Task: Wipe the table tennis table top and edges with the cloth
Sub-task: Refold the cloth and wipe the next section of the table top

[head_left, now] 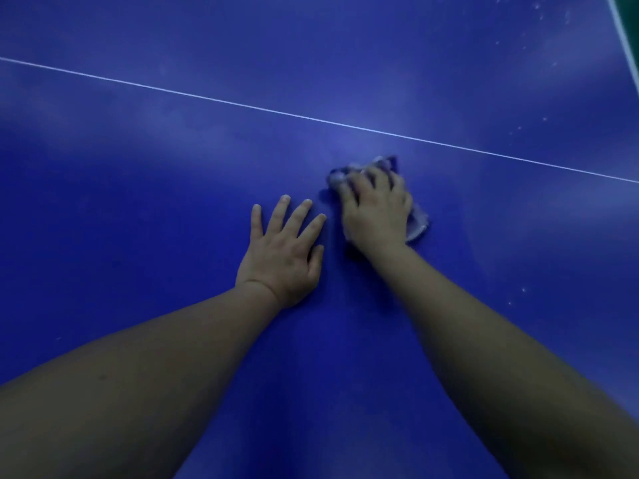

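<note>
The blue table tennis table top [138,202] fills the view. A bunched bluish-grey cloth [418,223] lies on it just below the thin white centre line [242,104]. My right hand [375,209] lies on top of the cloth with its fingers curled into the fabric, pressing it onto the surface; the cloth sticks out beyond the fingertips and at the hand's right side. My left hand [283,250] rests flat on the table beside it, fingers spread and straight, holding nothing.
The table's white-edged border [622,25] runs down the top right corner, with dark floor beyond it. Pale specks and smears [525,39] dot the surface at the upper right and right. Both forearms reach in from the bottom of the view.
</note>
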The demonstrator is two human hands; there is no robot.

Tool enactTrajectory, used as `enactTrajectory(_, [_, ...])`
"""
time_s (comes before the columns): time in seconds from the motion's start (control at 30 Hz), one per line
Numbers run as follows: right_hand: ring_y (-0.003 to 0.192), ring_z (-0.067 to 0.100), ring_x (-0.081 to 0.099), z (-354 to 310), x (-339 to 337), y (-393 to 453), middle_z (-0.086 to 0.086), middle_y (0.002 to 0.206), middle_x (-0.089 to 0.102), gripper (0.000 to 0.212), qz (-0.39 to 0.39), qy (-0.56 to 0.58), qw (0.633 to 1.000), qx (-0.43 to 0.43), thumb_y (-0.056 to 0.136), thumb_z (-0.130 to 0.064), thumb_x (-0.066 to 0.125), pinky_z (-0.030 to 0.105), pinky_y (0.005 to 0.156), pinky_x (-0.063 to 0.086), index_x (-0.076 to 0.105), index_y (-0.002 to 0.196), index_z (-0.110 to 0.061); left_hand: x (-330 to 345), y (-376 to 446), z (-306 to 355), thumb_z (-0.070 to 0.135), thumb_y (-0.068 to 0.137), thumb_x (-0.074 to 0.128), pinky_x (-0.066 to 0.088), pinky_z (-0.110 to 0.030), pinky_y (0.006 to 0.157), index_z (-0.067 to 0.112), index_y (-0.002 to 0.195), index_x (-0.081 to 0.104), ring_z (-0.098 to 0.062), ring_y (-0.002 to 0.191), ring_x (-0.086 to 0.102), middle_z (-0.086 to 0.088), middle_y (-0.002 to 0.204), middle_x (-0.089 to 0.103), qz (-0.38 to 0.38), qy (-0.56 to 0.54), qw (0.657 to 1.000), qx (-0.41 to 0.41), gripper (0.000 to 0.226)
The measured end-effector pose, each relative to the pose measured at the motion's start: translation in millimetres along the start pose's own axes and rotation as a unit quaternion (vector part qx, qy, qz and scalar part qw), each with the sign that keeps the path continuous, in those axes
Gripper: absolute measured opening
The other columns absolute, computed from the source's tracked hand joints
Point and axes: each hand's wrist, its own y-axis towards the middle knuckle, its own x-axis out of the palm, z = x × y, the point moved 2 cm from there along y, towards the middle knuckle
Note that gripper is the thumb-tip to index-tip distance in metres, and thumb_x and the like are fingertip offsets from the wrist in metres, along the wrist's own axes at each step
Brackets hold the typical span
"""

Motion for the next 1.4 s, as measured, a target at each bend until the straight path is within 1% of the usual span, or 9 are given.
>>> enactTrajectory(0.17, [0.126,0.042,0.049,52,-24,-79,0.007,0.132,0.060,0.034,0.009,-0.011,0.993,-0.118,0.098,-0.042,0.048,0.056,0.102,0.039,0.072,0.110,-0.020,-1,-1,0,0.052,0.094,0.021,-0.002,-0.056,0.121,0.015,0.150,0.035,-0.023,0.153,0.006,-0.003,0.163,0.022,0.009,-0.013,1.000,-0.015,0.068])
enactTrajectory(0.4, [0.138,0.035,0.031,63,-23,12,-0.001,0.149,0.042,0.040,0.039,0.013,0.984,0.172,0.101,-0.052,0.040,0.052,0.113,0.024,0.055,0.136,-0.036,-3,0,0,0.053,0.094,0.017,-0.005,-0.056,0.121,0.017,0.151,0.033,-0.023,0.153,0.003,-0.003,0.163,0.020,-0.007,-0.013,1.000,-0.011,0.070])
enactTrajectory(0.57, [0.131,0.035,0.041,-7,0,12,0.000,0.138,0.055,0.035,-0.010,-0.016,0.999,-0.047,0.100,-0.048,0.045,0.047,0.107,0.033,0.066,0.119,-0.028,-4,1,-1,0.053,0.093,0.019,-0.002,-0.057,0.120,0.016,0.150,0.036,-0.023,0.153,0.007,-0.003,0.163,0.023,-0.006,-0.013,1.000,-0.013,0.070])
enactTrajectory(0.67, [0.126,0.036,0.051,23,-12,-34,0.003,0.130,0.061,0.031,-0.014,-0.025,0.989,-0.148,0.099,-0.040,0.047,0.051,0.107,0.035,0.069,0.111,-0.022,-5,1,-1,0.053,0.093,0.017,-0.002,-0.057,0.120,0.017,0.150,0.037,-0.024,0.152,0.007,-0.003,0.163,0.023,-0.009,-0.014,1.000,-0.012,0.070])
enactTrajectory(0.93, [0.136,0.033,0.039,31,-19,54,0.005,0.140,0.054,0.039,0.012,0.014,0.997,0.079,0.104,-0.043,0.041,0.049,0.111,0.030,0.059,0.130,-0.022,-5,2,-2,0.053,0.094,0.017,-0.005,-0.057,0.120,0.018,0.151,0.034,-0.024,0.153,0.003,-0.003,0.163,0.020,-0.018,-0.016,1.000,-0.012,0.068])
enactTrajectory(1.07, [0.132,0.033,0.047,-17,-4,27,0.002,0.130,0.064,0.028,-0.022,0.041,0.997,-0.068,0.104,-0.032,0.047,0.049,0.107,0.035,0.065,0.120,-0.017,-4,2,-1,0.052,0.094,0.017,-0.002,-0.058,0.120,0.016,0.151,0.036,-0.024,0.153,0.006,-0.004,0.163,0.023,-0.018,-0.010,1.000,-0.011,0.070])
enactTrajectory(1.17, [0.131,0.031,0.049,9,-17,-26,-0.001,0.127,0.066,0.022,-0.027,0.066,0.986,-0.153,0.100,-0.021,0.054,0.051,0.110,0.036,0.068,0.117,-0.017,-2,2,-2,0.053,0.094,0.016,-0.004,-0.058,0.119,0.017,0.152,0.034,-0.025,0.153,0.004,-0.004,0.164,0.020,-0.019,-0.013,1.000,-0.012,0.070])
enactTrajectory(1.3, [0.127,0.039,0.052,45,-29,-9,0.012,0.126,0.066,0.037,0.003,0.068,0.998,0.004,0.102,-0.029,0.042,0.056,0.106,0.038,0.066,0.121,-0.008,-2,1,-2,0.052,0.095,0.018,-0.005,-0.059,0.119,0.017,0.152,0.033,-0.025,0.153,0.002,-0.004,0.164,0.018,-0.016,-0.021,1.000,-0.009,0.068])
enactTrajectory(1.4, [0.142,0.040,0.032,22,-20,48,0.006,0.146,0.049,0.039,-0.009,0.034,0.995,0.088,0.107,-0.039,0.031,0.058,0.116,0.023,0.057,0.128,-0.020,-2,1,-2,0.052,0.096,0.020,-0.006,-0.059,0.119,0.018,0.151,0.032,-0.025,0.153,0.001,-0.003,0.164,0.017,-0.016,-0.019,1.000,-0.008,0.066])
